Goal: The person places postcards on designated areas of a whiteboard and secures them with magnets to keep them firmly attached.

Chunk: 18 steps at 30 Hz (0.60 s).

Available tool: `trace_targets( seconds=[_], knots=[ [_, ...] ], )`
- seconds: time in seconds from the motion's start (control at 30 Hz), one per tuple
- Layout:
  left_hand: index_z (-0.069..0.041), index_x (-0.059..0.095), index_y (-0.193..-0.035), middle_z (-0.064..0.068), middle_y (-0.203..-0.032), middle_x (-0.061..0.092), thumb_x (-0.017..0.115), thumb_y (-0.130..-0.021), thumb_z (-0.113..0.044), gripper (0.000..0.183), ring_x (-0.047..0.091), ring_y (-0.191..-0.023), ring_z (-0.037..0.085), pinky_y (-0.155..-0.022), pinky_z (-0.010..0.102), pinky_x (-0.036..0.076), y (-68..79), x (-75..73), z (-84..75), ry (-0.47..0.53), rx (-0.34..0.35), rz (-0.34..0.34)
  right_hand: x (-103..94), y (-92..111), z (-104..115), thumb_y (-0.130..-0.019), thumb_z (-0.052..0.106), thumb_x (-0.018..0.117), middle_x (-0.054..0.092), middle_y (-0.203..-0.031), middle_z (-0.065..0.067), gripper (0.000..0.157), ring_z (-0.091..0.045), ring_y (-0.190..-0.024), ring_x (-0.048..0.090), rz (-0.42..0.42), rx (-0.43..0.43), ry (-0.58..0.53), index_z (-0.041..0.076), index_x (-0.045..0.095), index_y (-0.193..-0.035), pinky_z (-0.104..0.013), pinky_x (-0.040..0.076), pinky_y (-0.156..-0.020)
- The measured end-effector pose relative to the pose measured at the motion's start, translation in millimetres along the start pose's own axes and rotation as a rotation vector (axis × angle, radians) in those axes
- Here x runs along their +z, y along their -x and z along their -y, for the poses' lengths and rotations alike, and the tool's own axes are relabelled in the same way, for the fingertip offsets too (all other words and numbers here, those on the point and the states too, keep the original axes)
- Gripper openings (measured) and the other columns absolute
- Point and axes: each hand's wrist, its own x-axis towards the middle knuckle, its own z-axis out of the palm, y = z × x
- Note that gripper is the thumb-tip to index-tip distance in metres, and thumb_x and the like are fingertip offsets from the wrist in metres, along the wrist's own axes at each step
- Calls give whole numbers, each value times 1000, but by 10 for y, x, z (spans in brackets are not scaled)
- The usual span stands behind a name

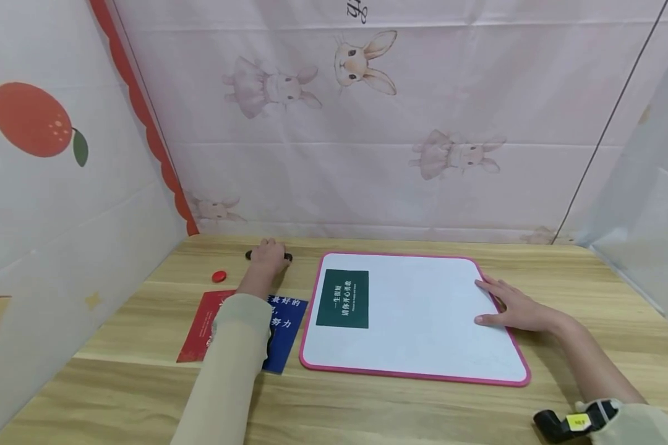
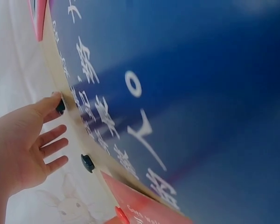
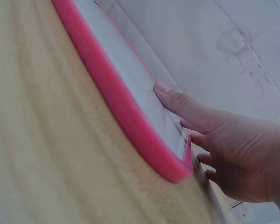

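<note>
The left hand (image 1: 268, 254) seems to pinch a small black piece (image 2: 60, 106), partly hidden by the fingers, beyond the blue card (image 1: 285, 346); another black knob (image 2: 87, 163) is near. The right hand (image 1: 514, 309), fingers loosely spread, touches the right edge of the whiteboard (image 1: 423, 315) lying on the table (image 1: 401, 411).

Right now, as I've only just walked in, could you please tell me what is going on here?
A person is working at a table with both hands. The left hand pinches a black disc near the back edge, with a second black disc beside it. The right hand rests on the right edge of a whiteboard. A green card lies on the board's left part; a red card, a blue card and a red disc lie on the table to its left.
</note>
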Motion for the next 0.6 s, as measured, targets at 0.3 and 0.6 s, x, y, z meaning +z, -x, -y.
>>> trace_targets(
  seconds=[0.3, 0.6],
  knots=[
    [-4, 50, -126, 22, -115, 45, 53, -94, -33, 43, 39, -108, 36, -88, 51, 36, 116, -76, -22, 55, 26, -50, -4, 13, 6, -78, 38, 69, 11, -145, -28, 87, -51, -129, 2, -1, -8, 2, -2, 26, -141, -72, 8, -92],
    [-9, 52, -124, 17, -116, 44, 54, -93, -35, 41, 38, -108, 35, -88, 57, 33, 166, -151, -76, 49, 45, -71, -6, 5, 0, -78, 38, 69, 11, -146, -27, 86, -50, -129, 2, 2, -4, 8, -2, 26, -142, -71, 8, -92]
  ],
)
